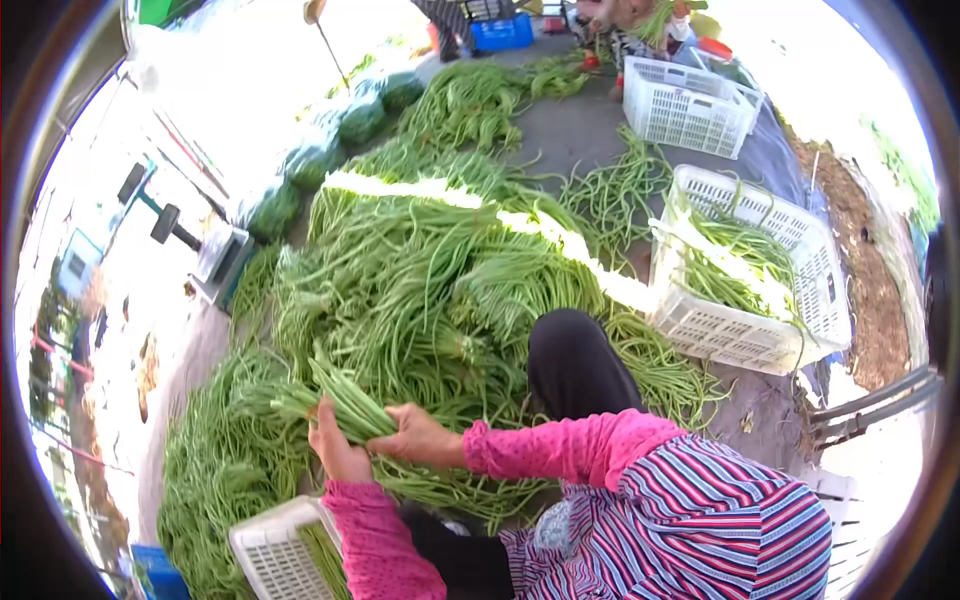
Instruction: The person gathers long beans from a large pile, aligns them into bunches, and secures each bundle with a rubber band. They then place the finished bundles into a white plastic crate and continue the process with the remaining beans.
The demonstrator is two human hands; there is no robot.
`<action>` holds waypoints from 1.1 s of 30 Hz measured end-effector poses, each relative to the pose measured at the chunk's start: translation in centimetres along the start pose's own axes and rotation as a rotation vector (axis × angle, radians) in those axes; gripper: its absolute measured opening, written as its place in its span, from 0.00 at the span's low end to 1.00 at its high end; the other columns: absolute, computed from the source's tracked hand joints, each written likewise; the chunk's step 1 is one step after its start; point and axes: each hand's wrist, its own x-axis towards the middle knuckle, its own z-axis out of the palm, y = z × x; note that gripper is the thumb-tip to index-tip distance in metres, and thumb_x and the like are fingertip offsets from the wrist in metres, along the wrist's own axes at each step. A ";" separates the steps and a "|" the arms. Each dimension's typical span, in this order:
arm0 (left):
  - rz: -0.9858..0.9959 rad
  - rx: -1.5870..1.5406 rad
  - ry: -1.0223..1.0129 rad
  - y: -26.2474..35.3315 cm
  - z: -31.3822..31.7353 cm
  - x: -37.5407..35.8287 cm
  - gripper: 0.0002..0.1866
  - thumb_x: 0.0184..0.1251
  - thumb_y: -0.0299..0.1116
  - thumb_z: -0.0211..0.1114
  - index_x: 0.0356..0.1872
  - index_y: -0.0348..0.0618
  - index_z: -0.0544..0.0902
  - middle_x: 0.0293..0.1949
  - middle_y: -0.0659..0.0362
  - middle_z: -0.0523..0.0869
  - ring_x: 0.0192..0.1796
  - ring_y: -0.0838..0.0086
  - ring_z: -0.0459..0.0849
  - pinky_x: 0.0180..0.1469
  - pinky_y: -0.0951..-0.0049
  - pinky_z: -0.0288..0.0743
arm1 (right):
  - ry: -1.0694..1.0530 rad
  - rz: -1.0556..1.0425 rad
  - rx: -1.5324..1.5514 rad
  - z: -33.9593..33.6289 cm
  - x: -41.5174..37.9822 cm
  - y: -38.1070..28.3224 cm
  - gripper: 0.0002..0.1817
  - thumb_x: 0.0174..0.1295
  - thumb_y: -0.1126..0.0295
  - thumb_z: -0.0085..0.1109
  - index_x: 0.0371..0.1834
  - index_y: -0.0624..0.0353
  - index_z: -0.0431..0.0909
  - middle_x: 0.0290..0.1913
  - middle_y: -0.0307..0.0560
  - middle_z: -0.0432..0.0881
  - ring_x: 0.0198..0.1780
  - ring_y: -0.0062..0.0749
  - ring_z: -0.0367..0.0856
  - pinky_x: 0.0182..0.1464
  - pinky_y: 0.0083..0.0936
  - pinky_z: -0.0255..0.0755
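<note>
- Left hand, right hand: both closed around 1 bean bunch, over the big pile.
- 1 near crate, lower left, holding beans.
- 1 loaded crate, right.
- 1 far crate, probably 2 people beyond.

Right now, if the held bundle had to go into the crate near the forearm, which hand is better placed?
Probably the left hand: its forearm is right beside the white crate. Both hands hold the bundle, but the right hand would have to cross over.
</note>
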 end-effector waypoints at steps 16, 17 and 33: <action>-0.825 -1.224 0.490 -4.0 -1.6 3.1 0.12 0.63 0.37 0.64 0.39 0.43 0.73 0.32 0.59 0.79 0.32 0.71 0.79 0.33 0.66 0.78 | -0.268 0.269 -0.016 -3.7 -4.8 -0.5 0.07 0.61 0.72 0.54 0.38 0.62 0.71 0.18 0.36 0.73 0.16 0.17 0.71 0.19 0.16 0.66; -0.792 -1.233 0.573 -4.4 -2.2 3.4 0.12 0.61 0.35 0.66 0.37 0.46 0.71 0.27 0.61 0.76 0.29 0.73 0.77 0.29 0.69 0.76 | -0.269 0.267 -0.020 -4.6 -5.4 -0.7 0.07 0.61 0.72 0.54 0.38 0.62 0.71 0.18 0.36 0.73 0.16 0.17 0.71 0.19 0.16 0.66; -0.828 -0.901 0.345 -3.4 -1.0 2.8 0.13 0.61 0.33 0.67 0.40 0.40 0.74 0.28 0.58 0.78 0.27 0.71 0.77 0.28 0.67 0.76 | 0.722 -1.023 -0.731 -20.7 -10.8 -36.6 0.12 0.61 0.66 0.59 0.26 0.62 0.74 0.19 0.39 0.76 0.16 0.18 0.72 0.18 0.19 0.66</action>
